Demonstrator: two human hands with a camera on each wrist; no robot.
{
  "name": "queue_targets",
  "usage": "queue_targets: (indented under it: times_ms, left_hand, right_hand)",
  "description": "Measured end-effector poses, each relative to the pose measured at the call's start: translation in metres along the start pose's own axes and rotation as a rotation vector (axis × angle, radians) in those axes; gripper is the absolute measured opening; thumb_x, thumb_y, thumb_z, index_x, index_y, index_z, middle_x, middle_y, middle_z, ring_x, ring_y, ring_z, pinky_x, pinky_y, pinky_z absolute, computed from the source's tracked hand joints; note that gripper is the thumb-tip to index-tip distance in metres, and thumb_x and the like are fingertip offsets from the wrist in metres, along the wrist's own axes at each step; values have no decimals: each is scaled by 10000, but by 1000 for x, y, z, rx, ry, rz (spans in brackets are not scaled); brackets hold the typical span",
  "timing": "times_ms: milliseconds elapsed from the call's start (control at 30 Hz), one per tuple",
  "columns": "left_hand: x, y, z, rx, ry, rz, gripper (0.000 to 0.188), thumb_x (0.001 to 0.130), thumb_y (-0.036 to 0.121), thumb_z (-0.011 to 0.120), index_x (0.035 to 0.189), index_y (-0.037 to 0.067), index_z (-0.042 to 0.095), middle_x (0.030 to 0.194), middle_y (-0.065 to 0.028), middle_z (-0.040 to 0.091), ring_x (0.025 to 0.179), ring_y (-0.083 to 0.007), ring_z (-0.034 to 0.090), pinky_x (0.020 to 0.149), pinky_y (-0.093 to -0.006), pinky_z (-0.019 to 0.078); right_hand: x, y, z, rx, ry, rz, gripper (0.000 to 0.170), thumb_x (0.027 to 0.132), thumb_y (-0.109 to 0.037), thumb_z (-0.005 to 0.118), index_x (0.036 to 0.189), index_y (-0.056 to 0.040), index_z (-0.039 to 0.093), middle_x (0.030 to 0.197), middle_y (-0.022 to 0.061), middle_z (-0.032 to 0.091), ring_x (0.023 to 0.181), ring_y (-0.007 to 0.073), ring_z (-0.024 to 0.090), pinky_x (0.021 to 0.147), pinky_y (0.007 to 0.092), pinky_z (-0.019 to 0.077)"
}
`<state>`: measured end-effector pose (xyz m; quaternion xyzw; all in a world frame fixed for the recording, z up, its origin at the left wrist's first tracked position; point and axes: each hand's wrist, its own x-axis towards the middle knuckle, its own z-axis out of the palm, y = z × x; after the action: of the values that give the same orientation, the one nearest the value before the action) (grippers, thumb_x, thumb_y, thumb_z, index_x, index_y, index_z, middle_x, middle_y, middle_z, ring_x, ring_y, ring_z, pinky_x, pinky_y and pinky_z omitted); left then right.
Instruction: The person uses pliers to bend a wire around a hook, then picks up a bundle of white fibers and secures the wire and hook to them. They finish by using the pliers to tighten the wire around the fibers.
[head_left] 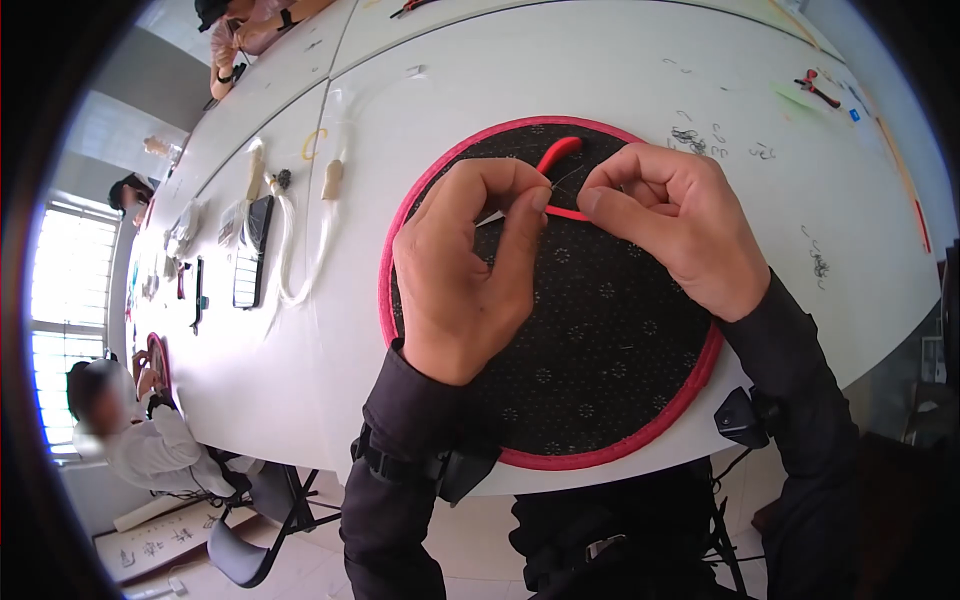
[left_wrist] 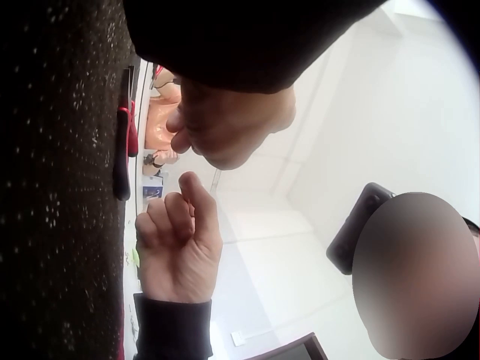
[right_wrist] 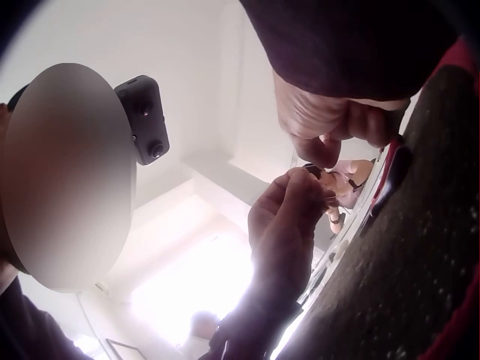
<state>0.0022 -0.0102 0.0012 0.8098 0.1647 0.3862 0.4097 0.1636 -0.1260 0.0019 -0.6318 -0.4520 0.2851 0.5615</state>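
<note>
In the head view, my left hand (head_left: 462,268) pinches a thin wire (head_left: 566,181) between thumb and forefinger. The wire runs across the short gap towards my right hand (head_left: 688,222), whose thumb and forefinger come together at its other side. Both hands are raised over a round black mat (head_left: 590,350) with a red border. Behind the fingertips lie red-handled pliers (head_left: 560,153), their jaws partly hidden by the left hand. In the left wrist view, the pliers (left_wrist: 124,146) rest flat on the mat.
Small dark wire pieces (head_left: 690,138) lie scattered right of the mat, with another pair of pliers (head_left: 818,90) beyond. Clear tubing (head_left: 290,250) and a black phone (head_left: 253,252) lie to the left. Other people sit around the white table (head_left: 350,400).
</note>
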Motion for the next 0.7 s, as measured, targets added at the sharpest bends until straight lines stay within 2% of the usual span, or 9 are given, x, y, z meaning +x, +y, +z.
queue_targets:
  times_ms: [67, 167, 267, 367, 467, 567, 667, 700]
  left_hand:
    - [0, 0, -2, 63, -13, 18, 73, 986, 17, 633, 1031, -36, 612, 906, -50, 658, 836, -97, 636, 777, -238, 515]
    - [0, -2, -2, 108, 7, 40, 78, 981, 22, 645, 1028, -33, 616, 902, -48, 659, 827, -95, 636, 774, -240, 519]
    - [1, -6, 1, 102, 71, 49, 106, 896, -21, 697, 978, 4, 634, 886, -86, 700, 779, -179, 677, 727, -289, 537]
    - [1, -6, 1, 110, 74, 54, 107, 897, -15, 699, 978, 3, 632, 886, -90, 701, 782, -184, 679, 730, -289, 537]
    - [0, -4, -1, 132, 28, 32, 84, 978, 25, 651, 1027, -35, 620, 913, -48, 665, 822, -95, 642, 774, -239, 522]
    - [0, -3, -1, 93, 24, 1, 88, 981, 32, 649, 1031, -35, 620, 913, -49, 666, 822, -95, 644, 772, -236, 521]
    - [0, -2, -1, 115, 18, 7, 90, 987, 39, 643, 1032, -35, 620, 908, -48, 664, 814, -94, 643, 761, -236, 520]
    - [0, -1, 0, 65, 30, -21, 84, 971, 30, 655, 1019, -33, 628, 899, -60, 678, 806, -108, 655, 752, -247, 525]
  right_hand:
    - [-2, -4, 1, -6, -10, 3, 167, 907, -168, 726, 891, -3, 709, 533, -87, 395, 507, 4, 331, 492, 232, 290]
    - [-8, -15, 6, -57, -19, -3, 133, 899, -149, 724, 884, -17, 710, 514, -75, 363, 488, 18, 306, 478, 255, 277]
    - [-11, -19, 7, -199, -8, -57, 111, 908, -141, 723, 902, -31, 712, 558, -98, 289, 531, 21, 256, 511, 247, 246]
    - [-13, -18, 10, -241, 7, -111, 95, 898, -121, 723, 908, -27, 712, 560, -85, 285, 533, 24, 255, 512, 249, 246]
    - [-13, -19, 11, -241, 12, -110, 93, 899, -114, 723, 915, -24, 713, 559, -83, 283, 532, 25, 257, 510, 250, 247]
    - [-13, -18, 10, -237, 5, -93, 92, 904, -115, 720, 922, -25, 715, 559, -85, 285, 531, 23, 261, 509, 247, 247]
    - [-12, -17, 12, -220, 14, -114, 71, 876, -100, 718, 871, -38, 684, 495, -9, 342, 445, 68, 294, 457, 296, 254]
    - [-12, -17, 12, -216, 14, -111, 74, 877, -100, 718, 869, -35, 683, 494, -9, 347, 443, 67, 298, 457, 295, 255]
